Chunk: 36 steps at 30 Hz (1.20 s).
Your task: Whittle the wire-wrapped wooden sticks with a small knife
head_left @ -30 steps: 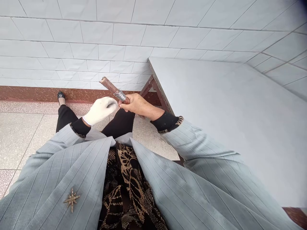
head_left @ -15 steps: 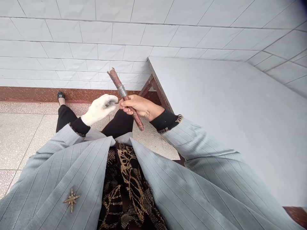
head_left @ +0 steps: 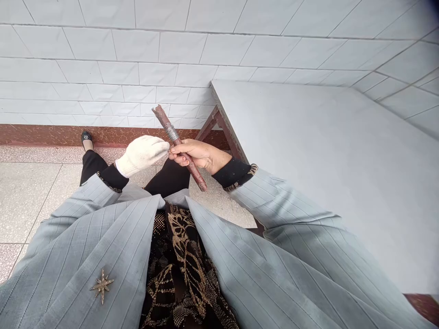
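"What's out of sight for you?"

"The stick's middle — my right grip covers part of it. At my left grip's fingertips, I can't tell whether anything is pinched."

"And the wire?"

"Its turns are too fine for me to count."

"The counter?"

"Cut off by the right edge — most of its frame is hidden under the top. The jacket runs past the bottom edge."

Your stick presents a rough, bark-like wood surface under bright metal wire; your glove is matt knitted cloth, and the tabletop appears smooth, its material unclear.
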Each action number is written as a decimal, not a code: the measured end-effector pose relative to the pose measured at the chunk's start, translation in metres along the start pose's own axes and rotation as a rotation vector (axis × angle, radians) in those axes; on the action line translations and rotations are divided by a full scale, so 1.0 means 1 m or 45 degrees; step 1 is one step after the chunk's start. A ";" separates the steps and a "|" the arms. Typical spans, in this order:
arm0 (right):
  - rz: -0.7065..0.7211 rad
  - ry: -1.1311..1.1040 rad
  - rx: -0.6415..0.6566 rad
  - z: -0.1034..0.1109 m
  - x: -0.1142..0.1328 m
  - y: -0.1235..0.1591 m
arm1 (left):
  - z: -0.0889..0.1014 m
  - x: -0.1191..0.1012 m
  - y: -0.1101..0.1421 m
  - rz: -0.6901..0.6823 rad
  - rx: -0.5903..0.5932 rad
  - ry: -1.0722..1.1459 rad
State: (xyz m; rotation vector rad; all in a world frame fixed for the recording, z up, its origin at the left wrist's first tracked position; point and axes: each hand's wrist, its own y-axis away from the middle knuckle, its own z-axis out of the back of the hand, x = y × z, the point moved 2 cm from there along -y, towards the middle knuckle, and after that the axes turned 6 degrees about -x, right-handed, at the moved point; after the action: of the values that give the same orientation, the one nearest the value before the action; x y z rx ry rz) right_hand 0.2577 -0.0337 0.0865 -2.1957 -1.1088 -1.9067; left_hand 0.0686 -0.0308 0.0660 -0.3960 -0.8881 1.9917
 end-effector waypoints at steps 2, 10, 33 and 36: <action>-0.004 0.035 -0.020 0.000 0.000 0.000 | 0.002 -0.001 -0.001 0.021 0.025 0.037; 0.142 0.216 -0.177 -0.005 0.001 0.004 | 0.010 -0.005 -0.003 0.300 0.189 0.301; 0.300 0.296 -0.541 -0.014 0.007 0.008 | 0.005 -0.019 0.005 0.835 -0.001 0.661; 0.190 0.134 -0.436 -0.015 0.006 0.008 | 0.004 -0.018 0.004 0.597 0.056 0.178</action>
State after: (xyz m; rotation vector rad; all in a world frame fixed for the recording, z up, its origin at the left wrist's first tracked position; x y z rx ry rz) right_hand 0.2486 -0.0434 0.0990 -2.2240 -0.6208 -2.2516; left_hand 0.0743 -0.0488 0.0647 -0.7639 -0.7053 2.3672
